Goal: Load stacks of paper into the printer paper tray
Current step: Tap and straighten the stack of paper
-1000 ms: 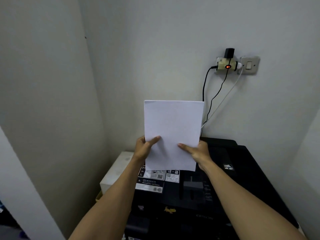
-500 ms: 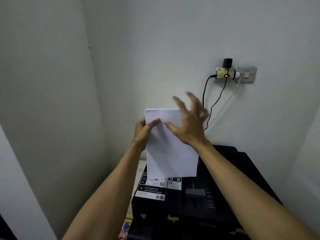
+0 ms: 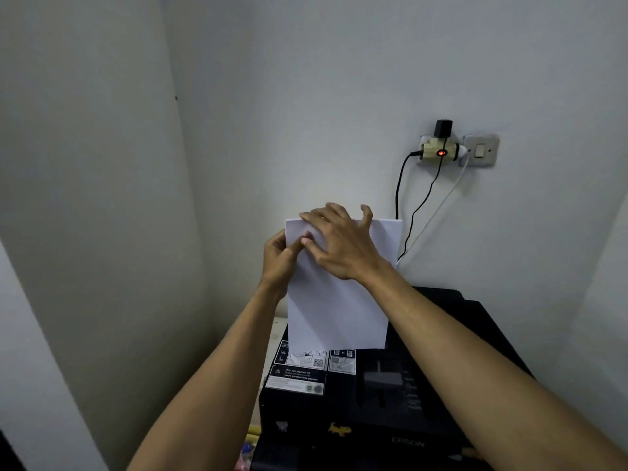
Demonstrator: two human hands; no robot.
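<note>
While the paper stack (image 3: 336, 311) stands upright above the black printer (image 3: 390, 396), its lower edge sits at the rear feed area just beyond the instruction labels (image 3: 306, 368), though whether it has actually entered the slot cannot be told. The left hand (image 3: 280, 260) pinches the stack's upper left edge between thumb and fingers, a narrow grip closed on the sheets. The right hand (image 3: 343, 246) lies flat against the face of the paper near the top, fingers spread wide and curling over the top edge, pressing rather than gripping. From here the likely trouble is buckling: pushing down from the top on a thin stack could bow the sheets or fan them out of square, and a skewed lower edge would jam against the feed guide. Letting go with the pinching hand too soon could let the stack flop toward the near side. Room is tight on the far side, where the wall stands close behind the paper and cables (image 3: 418, 205) hang from the wall socket (image 3: 441, 149) just right of the stack's upper corner; the left wall also crowds in, so free space lies mostly near and above.
</note>
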